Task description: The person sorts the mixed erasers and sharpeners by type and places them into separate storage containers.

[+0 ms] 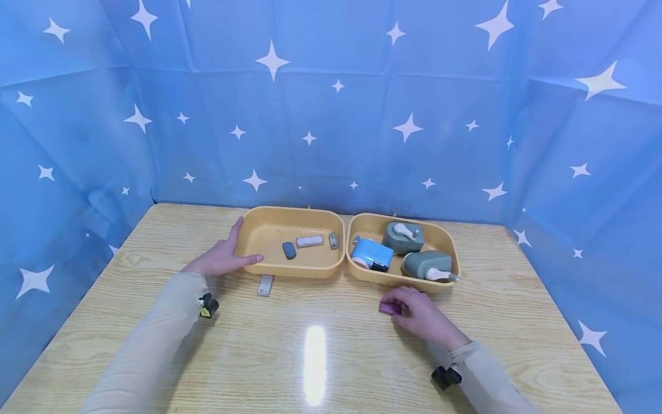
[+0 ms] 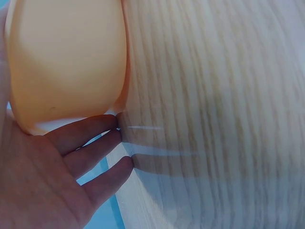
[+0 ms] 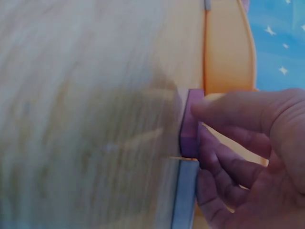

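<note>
In the head view, my left hand (image 1: 222,257) rests round the left end of the left yellow tray (image 1: 292,270), thumb at the front rim. The left wrist view shows my left hand (image 2: 62,167) with fingers nearly straight beside the tray wall (image 2: 71,62). In front of the right tray (image 1: 380,278), my right hand (image 1: 421,313) pinches a purple block (image 1: 389,309) at the table surface. In the right wrist view my right hand (image 3: 252,152) has thumb and fingers on the purple block (image 3: 190,124); a grey block (image 3: 185,193) lies end to end beside it.
The left tray holds a dark blue piece (image 1: 289,250), a pale grey block (image 1: 309,241) and a small grey one (image 1: 333,240). A blue object (image 1: 373,252) and two green bottles (image 1: 403,237) lie in the right tray. Another grey block (image 1: 265,285) lies before the left tray.
</note>
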Available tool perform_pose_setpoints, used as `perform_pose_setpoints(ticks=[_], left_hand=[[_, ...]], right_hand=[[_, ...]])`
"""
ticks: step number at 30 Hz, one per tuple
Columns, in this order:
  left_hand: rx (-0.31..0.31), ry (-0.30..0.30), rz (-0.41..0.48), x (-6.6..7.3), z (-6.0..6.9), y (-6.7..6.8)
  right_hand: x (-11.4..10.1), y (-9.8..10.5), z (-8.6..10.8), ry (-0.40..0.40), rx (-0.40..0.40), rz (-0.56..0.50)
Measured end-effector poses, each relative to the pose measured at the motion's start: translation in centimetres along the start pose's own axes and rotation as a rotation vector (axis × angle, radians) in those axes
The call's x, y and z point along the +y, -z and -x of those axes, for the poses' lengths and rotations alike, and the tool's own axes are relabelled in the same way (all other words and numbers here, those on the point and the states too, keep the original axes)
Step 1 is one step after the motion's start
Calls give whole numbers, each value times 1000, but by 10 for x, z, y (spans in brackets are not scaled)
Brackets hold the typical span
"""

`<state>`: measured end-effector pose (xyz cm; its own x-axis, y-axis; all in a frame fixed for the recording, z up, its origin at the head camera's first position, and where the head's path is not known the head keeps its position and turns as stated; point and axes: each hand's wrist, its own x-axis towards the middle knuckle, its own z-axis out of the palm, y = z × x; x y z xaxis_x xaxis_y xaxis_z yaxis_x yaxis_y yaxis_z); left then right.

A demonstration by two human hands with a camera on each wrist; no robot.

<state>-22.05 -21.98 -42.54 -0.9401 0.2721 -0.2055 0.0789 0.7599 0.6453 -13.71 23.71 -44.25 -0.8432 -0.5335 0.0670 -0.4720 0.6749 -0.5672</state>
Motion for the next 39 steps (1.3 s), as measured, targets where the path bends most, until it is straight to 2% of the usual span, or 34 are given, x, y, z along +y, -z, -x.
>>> perform_pose_setpoints(ticks=[6,21,31,39], left_hand=[[-2,1,7,0,0,-1],[-3,3,1,-1,-1,-1],[-1,0,-9,-2,-1,-1],[4,-4,4,-1,0,0]], right_hand=[[1,-5,-2,7,33,18],[-1,-5,-2,11,11,-39],[-5,-7,-1,89,22,-42],[-11,-5,-2,22,-38,-59]])
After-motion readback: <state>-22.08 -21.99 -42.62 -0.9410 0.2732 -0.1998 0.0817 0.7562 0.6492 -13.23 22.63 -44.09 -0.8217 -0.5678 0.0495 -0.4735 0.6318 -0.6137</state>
